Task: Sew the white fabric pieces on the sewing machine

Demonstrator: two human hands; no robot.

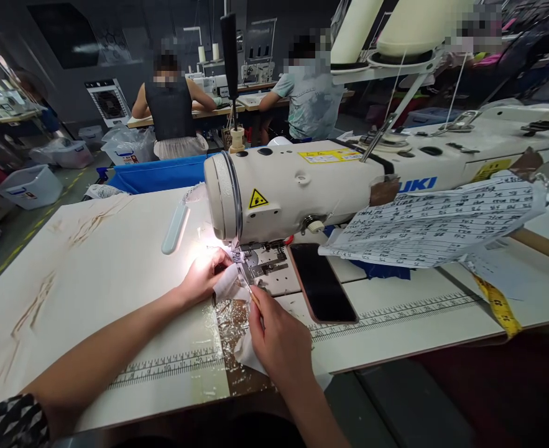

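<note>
Far left of the sewing machine [278,174], on the floor: a white bin [29,190]. Next, the white table [110,267], its top marked with brown, crack-like lines. Behind the machine and to its left, a person in a dark sleeveless top [169,115] sits facing away. On the table just left of the machine head: a pale blue handle [175,231], lying at a slant.

Left hand [203,274]: at the needle end of the machine, under its bright light. Thumb and forefinger pinch a strip of white cloth [226,283] — the strip lies in front of the needle area, its near end loose.

Tweezers [245,279]: tips at the cloth, just in front of the machine's needle; cannot tell whether they touch it. Right hand [281,330]: in front of the machine, fingers closed around the tweezers.

Behind the machine, a second person in a pale shirt [314,99]. Right of the needle — a dark-screened phone [323,283], flat. Farther right, a written sheet [433,218] leans against the machine's front; beyond it, a yellow tape measure [498,305] hangs near the table edge.
</note>
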